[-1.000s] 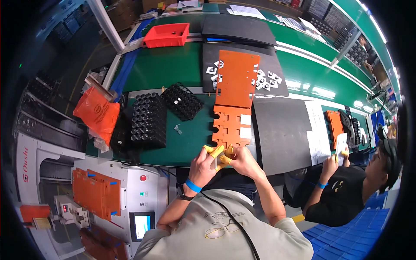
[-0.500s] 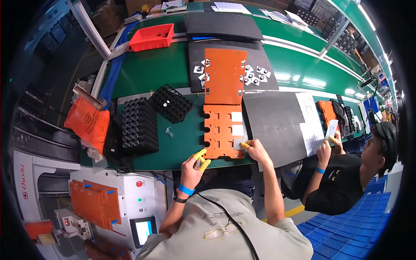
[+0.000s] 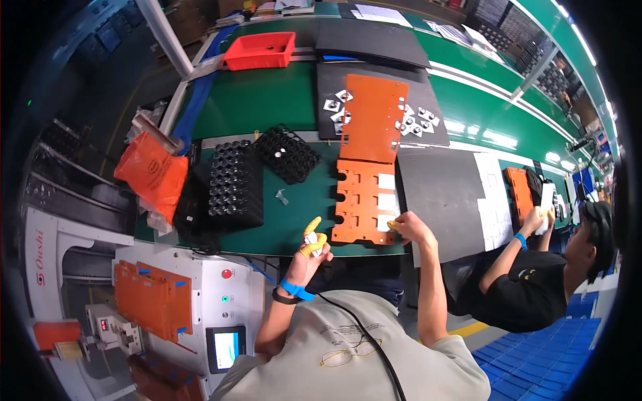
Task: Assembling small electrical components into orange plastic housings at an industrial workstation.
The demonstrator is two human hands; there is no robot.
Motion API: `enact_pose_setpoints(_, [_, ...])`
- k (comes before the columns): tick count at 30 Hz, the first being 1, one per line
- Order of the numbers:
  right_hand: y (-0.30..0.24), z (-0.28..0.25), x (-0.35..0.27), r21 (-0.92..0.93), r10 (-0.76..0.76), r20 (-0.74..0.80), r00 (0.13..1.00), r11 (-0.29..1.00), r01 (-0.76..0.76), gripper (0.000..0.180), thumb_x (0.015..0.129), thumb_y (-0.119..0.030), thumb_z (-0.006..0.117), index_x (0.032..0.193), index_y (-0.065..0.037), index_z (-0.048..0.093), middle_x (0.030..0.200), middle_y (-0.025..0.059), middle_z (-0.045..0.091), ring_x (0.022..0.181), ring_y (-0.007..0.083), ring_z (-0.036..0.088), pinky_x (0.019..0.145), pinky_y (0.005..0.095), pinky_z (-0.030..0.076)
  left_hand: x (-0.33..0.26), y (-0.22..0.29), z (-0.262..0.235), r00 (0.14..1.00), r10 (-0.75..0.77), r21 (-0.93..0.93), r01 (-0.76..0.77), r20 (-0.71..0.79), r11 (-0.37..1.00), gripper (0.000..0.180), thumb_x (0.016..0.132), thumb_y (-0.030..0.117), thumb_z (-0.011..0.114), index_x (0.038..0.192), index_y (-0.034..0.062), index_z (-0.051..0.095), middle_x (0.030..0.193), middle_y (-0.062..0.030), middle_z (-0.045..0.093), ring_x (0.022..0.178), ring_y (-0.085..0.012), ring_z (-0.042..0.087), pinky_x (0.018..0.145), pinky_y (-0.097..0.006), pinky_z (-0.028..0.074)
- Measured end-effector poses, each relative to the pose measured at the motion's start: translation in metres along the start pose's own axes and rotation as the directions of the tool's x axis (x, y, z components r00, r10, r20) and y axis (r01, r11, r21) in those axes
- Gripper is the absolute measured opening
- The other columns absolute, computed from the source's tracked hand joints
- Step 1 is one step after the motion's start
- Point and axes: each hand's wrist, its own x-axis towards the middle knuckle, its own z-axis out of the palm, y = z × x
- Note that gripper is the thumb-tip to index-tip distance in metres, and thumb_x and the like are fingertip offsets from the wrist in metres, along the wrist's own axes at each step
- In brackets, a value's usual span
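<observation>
One left hand (image 3: 309,262) pinching a half-hidden pale piece (image 3: 310,239), right hand (image 3: 414,229) against a white square (image 3: 384,222), its grip unclear

One wide fisheye view looks steeply down from the person's head, close above the grey shirt (image 3: 321,381) at its lower edge, and faces forward across the green surface (image 3: 267,100), upright and unmirrored
</observation>
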Motion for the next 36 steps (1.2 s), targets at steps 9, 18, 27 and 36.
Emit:
enact_pose_setpoints(9, [-0.036,0.018,-0.028,-0.602,-0.405,-0.405,0.820,0.793,0.093,0.047,0.091,-0.034,0.070,0.077,0.011,0.068,0.070,0.0274,0.065,0.067,0.0454,0.064,0.058,0.0468,0.054,-0.018,0.022,-0.008,0.999,0.050,-0.144,-0.050,-0.010,0.988,0.053,0.099,0.032,0.053,0.146,0.0070,0.044,0.121,-0.0134,0.065,0.095,-0.0264,0.067,0.085,-0.039,0.056])
enact_pose_setpoints(18, [-0.296,0.110,0.013,-0.284,-0.870,-0.148,0.470,0.492,0.823,0.022,0.085,-0.023,0.071,0.089,-0.001,0.072,0.085,0.0195,0.069,0.083,0.0377,0.068,0.072,0.0462,0.054,-0.057,0.037,-0.056,0.995,0.072,-0.055,-0.076,-0.071,0.996,0.060,0.099,0.042,0.055,0.147,0.0069,0.043,0.118,-0.0176,0.066,0.079,-0.0196,0.065,0.073,-0.030,0.054])
enact_pose_setpoints(27, [-0.368,0.152,0.102,-0.589,-0.891,0.080,0.448,0.320,0.742,0.026,0.078,-0.023,0.072,0.095,-0.004,0.071,0.099,0.0200,0.068,0.089,0.0370,0.068,0.079,0.0472,0.056,-0.088,0.060,-0.063,0.978,0.205,-0.004,-0.205,-0.039,0.979,0.059,0.097,0.026,0.062,0.149,0.0063,0.042,0.132,-0.0205,0.061,0.075,-0.0120,0.058,0.072,-0.025,0.049])
enact_pose_setpoints(36, [-0.318,0.146,-0.018,0.360,-0.895,-0.055,0.443,0.396,0.845,0.021,0.086,-0.005,0.070,0.106,0.001,0.065,0.096,0.0065,0.068,0.088,0.0132,0.066,0.082,0.0295,0.055,-0.083,0.081,-0.049,0.951,0.287,-0.012,-0.290,-0.112,0.957,0.071,0.087,0.012,0.073,0.149,0.0043,0.039,0.135,-0.0201,0.057,0.089,-0.0119,0.058,0.075,-0.026,0.049])
